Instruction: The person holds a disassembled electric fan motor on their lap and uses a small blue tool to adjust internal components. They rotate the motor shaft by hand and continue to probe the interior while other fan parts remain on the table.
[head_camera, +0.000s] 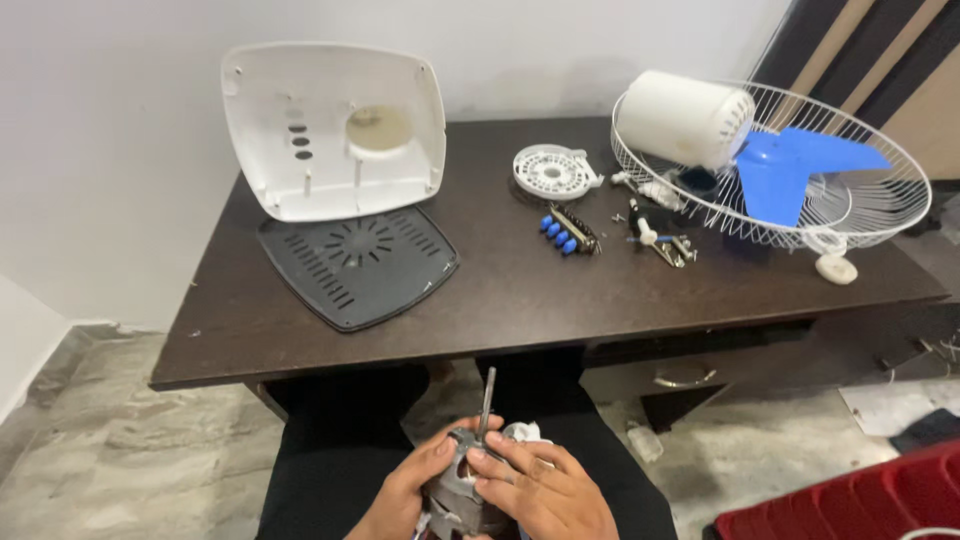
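Between both hands' fingers (495, 462) sits the fan motor (470, 480).

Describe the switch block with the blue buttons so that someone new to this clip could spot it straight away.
Start at the dark wooden table and find the round white slotted disc near its middle back. Just in front of that disc lies the push-button switch block, a short dark bar lying askew. Its row of blue buttons sets it apart from the loose wired parts beside it.

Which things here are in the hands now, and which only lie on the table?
In hand:
- fan motor with its shaft, held by left hand and right hand

Lying about:
- white base cover
- black vented plate
- wire guard
- blue blade
- blue-button switch
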